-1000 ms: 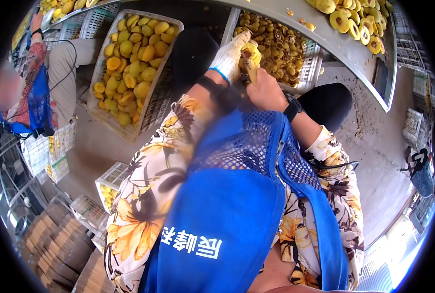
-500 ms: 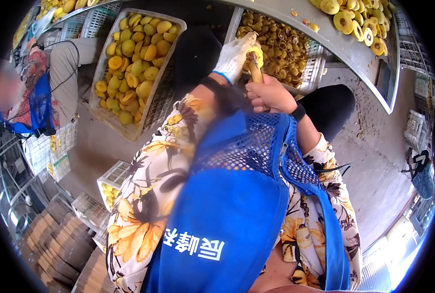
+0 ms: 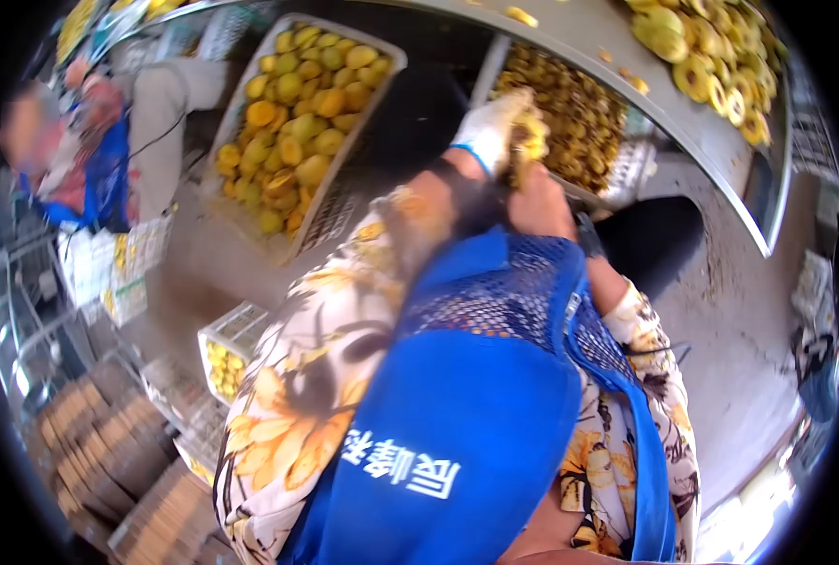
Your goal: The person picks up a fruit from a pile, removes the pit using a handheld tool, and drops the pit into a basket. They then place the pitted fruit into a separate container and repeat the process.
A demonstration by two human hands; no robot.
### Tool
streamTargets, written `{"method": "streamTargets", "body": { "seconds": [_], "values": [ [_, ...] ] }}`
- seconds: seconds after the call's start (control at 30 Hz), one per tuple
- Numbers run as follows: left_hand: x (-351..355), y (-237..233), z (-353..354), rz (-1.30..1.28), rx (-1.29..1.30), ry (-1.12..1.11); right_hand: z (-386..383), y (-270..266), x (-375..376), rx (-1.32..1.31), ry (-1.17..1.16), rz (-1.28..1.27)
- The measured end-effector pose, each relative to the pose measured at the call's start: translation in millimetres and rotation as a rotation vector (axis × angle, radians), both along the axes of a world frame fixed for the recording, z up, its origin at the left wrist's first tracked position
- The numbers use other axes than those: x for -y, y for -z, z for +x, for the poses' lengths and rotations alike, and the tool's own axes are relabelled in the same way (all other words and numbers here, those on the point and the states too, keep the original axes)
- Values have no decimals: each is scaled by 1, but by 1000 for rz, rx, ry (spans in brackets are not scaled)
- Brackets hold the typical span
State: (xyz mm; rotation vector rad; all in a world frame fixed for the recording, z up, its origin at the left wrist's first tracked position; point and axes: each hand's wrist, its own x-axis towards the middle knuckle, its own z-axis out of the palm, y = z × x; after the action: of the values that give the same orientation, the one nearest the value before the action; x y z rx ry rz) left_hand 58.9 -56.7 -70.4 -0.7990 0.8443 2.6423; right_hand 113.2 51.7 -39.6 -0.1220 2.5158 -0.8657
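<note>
My left hand point(image 3: 491, 130), in a white glove with a blue cuff, is closed around a yellow fruit piece point(image 3: 531, 137). My bare right hand point(image 3: 540, 203) is closed just below it, on the tool whose wooden handle is now blurred and mostly hidden. The two hands are close together over the near edge of a crate point(image 3: 487, 71) filled with small brownish-yellow ring-like pieces.
A large crate of yellow-green fruit point(image 3: 396, 61) stands to the left. Above right runs a metal table edge point(image 3: 721, 193) with cut fruit halves point(image 3: 707, 61). A seated co-worker point(image 3: 109, 141) is at far left. Stacked crates and cartons point(image 3: 109, 443) lie lower left.
The view has shifted, so the scene sits further right. The tool's wooden handle, clear before, is now blurred and largely covered by my hands, which remain together.
</note>
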Motion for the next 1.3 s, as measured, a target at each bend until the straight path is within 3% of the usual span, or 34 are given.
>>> {"method": "streamTargets", "body": {
  "seconds": [0.03, 0.07, 0.1, 0.17, 0.23, 0.27, 0.3, 0.37, 0.47, 0.5, 0.53, 0.6, 0.67, 0.7, 0.73, 0.77, 0.8, 0.9, 1.0, 1.03, 1.1, 1.17, 1.2, 1.23, 1.3],
  "values": [
    [2, 3, 0, 2, 14, 48, 0, 2, -1, 9, 45, -41],
    [0, -13, 4, -100, 30, 19, -8, -9, -2, 201, 78, -108],
    [-2, -11, 3, -11, 46, 9, -16, -19, -2, 388, 119, -153],
    [-4, -18, 3, -22, -3, -30, -17, -19, -12, 855, 289, -722],
    [-3, -16, -3, -98, -24, 9, -22, -28, -17, 1060, 344, -952],
    [-5, -9, -5, -151, -52, -22, -21, -34, -15, 1080, 362, -970],
    [-2, 4, -6, 30, -115, 49, -22, -31, -17, 1103, 381, -1022],
    [-10, 29, -15, 81, -114, -28, -21, -18, -18, 1090, 431, -1121],
    [-17, 46, -25, -41, -109, -33, -21, -14, -14, 1045, 521, -1203],
    [-14, 56, -27, -84, -116, -23, -18, -15, -10, 841, 474, -1158],
    [-3, 81, -28, -728, -405, 146, -11, -20, -1, 639, 425, -1106],
    [11, 68, -19, -1494, -504, 308, -11, -25, 9, 346, 382, -994],
    [37, 15, -4, -853, -207, 88, -19, -17, 7, 326, 463, -911],
    [47, 6, -6, -105, -50, -94, -21, -13, 0, 312, 518, -866],
    [75, 4, 0, 69, -241, -94, -24, -12, -10, 286, 549, -915],
    [103, 2, 6, 262, -417, -71, -24, 5, -16, 289, 440, -601],
    [112, -52, 17, -259, -8, -250, -23, 12, -22, 303, 457, -600],
    [175, -50, 59, -897, 150, -517, -22, 25, -34, 328, 472, -582],
    [234, -4, 101, -1791, 431, -82, -19, 36, -44, 295, 447, -503],
    [231, -13, 98, -2025, 506, 77, -20, 37, -44, 275, 424, -483],
    [219, -19, 71, -2125, 80, -108, -20, 41, -43, 225, 346, -323],
    [169, -58, 11, -1944, -253, -211, -18, 60, -43, 59, 240, -250],
    [143, -84, -18, -2045, -632, -94, -19, 52, -43, -41, 132, -239],
    [124, -88, -55, -1821, -555, -65, -20, 44, -43, -146, 30, -225],
    [82, -93, -123, -2033, -820, 91, -17, 61, -41, -254, 93, -230]
  ]
}}
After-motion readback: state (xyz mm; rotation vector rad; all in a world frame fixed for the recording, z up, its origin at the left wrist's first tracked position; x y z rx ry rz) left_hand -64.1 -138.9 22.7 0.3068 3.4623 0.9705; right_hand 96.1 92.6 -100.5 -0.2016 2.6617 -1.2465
